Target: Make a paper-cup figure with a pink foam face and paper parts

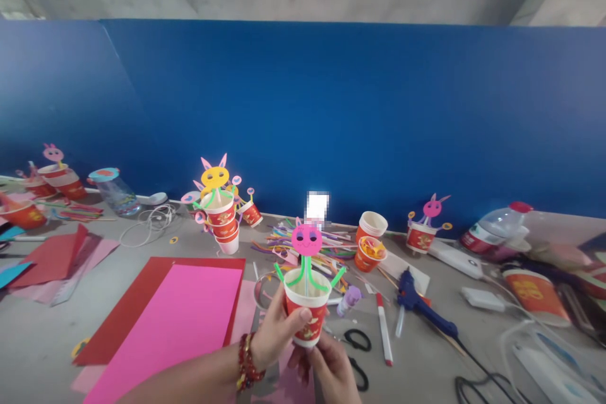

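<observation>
A red paper cup [307, 309] is held upright near the bottom centre. My left hand [279, 327], with a beaded bracelet at its wrist, is wrapped round the cup's left side, thumb across the front. Below the cup's base is my right hand [326, 366], its fingers bent close to the bottom; what they pinch, if anything, is hidden. Out of the cup rises a pink paper face [307, 240] with small ears, on a stick. Green pipe cleaners [337, 279] bend over the rim on both sides.
Pink sheet [189, 315] on red paper at left. Stacked decorated cups [221, 221] stand behind it. Pipe cleaners [326, 246] lie behind the held cup. Black-handled scissors [358, 339], a marker [384, 331] and a blue glue gun [421, 306] are at right, before a blue partition [303, 107].
</observation>
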Available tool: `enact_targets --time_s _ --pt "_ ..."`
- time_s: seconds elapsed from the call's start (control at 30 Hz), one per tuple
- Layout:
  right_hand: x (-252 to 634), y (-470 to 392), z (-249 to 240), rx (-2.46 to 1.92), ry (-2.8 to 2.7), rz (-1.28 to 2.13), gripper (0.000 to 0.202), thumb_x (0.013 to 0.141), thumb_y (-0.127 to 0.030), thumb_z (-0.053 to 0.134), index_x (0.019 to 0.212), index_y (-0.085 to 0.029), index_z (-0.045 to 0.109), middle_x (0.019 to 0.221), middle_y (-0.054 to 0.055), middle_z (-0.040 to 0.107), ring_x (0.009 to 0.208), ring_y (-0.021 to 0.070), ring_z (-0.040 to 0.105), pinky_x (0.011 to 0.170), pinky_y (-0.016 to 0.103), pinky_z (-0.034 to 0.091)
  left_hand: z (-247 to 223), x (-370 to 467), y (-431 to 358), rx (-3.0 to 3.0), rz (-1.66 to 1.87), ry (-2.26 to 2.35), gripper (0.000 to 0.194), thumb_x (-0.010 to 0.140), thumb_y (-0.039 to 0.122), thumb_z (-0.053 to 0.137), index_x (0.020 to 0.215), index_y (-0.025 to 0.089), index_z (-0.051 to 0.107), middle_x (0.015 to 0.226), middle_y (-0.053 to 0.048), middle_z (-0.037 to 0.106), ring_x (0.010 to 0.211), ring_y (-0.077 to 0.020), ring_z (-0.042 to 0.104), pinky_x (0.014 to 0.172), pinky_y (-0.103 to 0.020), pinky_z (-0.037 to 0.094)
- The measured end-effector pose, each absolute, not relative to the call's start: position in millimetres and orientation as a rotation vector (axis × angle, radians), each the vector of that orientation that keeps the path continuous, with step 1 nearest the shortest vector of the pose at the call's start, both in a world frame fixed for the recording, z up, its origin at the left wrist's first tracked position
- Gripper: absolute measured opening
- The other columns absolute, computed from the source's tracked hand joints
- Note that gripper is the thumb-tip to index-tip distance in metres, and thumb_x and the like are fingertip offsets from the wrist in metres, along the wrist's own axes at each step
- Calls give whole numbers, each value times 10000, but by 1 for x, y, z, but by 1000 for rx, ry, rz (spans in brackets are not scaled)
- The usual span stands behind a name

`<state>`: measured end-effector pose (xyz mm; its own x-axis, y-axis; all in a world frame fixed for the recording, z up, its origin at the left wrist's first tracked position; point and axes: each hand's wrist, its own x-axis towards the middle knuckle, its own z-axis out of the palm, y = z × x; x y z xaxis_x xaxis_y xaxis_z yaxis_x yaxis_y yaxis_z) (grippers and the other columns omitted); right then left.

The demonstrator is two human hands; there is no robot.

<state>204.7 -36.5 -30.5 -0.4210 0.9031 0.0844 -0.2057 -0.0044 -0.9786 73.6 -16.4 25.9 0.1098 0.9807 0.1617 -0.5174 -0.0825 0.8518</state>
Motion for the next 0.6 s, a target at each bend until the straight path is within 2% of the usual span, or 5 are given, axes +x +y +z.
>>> enact_targets --time_s 0.1,0.27,0.43,0.53,0.6 --pt "203 -38 -35 -806 -1403 1652 456 903 -572 549 785 -142 647 593 41 629 475 113 521 490 223 426 34 67 -2 934 1526 634 481 765 413 755 1148 203 555 997 -90 722 880 -240 693 749 -337 570" --pt "201 -40 -38 -830 -1448 1675 467 900 -587 543 775 -145 630 593 25 607 477 94 493 492 199 391 44 56 9 961 1606 639 507 770 419 747 1188 215 546 1059 -88 709 918 -242 688 845 -378 552" --pt "201 -40 -34 -827 -1459 1662 464 902 -576 545 764 -141 629 576 14 581 464 93 480 480 199 385 35 56 4 966 1555 668 547 789 432 724 1249 220 517 1054 -93 705 935 -254 683 850 -387 550" --pt "202 -39 -32 -834 -1438 1622 466 899 -575 549 761 -139 639 561 13 577 458 100 484 476 208 396 30 60 -5 971 1528 717 551 763 458 740 1209 197 547 1087 -114 696 965 -270 670 832 -375 552" --pt "203 -38 -32 -828 -1430 1578 489 898 -586 540 745 -135 651 570 30 597 470 114 509 484 222 416 26 64 -12 972 1451 711 519 762 455 743 1170 188 567 1055 -119 707 917 -259 681 785 -354 559"
